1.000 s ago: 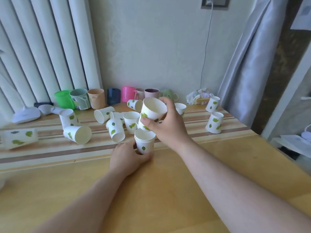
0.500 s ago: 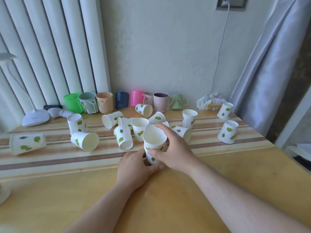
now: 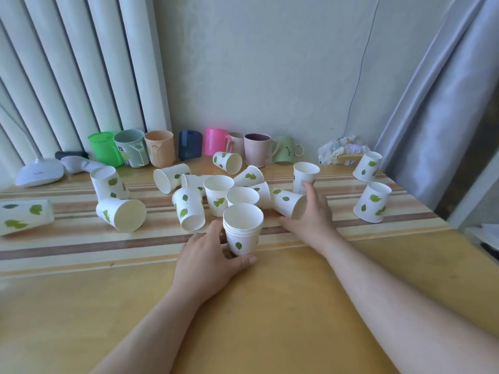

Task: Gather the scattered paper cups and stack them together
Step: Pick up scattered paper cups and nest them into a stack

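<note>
Stacked cups (image 3: 242, 229) sit in left hand (image 3: 208, 261); right hand (image 3: 310, 220) touches tipped cup (image 3: 289, 202).

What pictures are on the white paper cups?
Green leaves, printed on the white paper cups; clearest in the head view.

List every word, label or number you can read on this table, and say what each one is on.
"SMILE" - on the light green mug lying at the back of the table.
Small label on the grey-green mug - too blurred to read.
Faint mark on the white lamp base - too small to read.
The paper cups carry only green leaf prints, no text.
</note>
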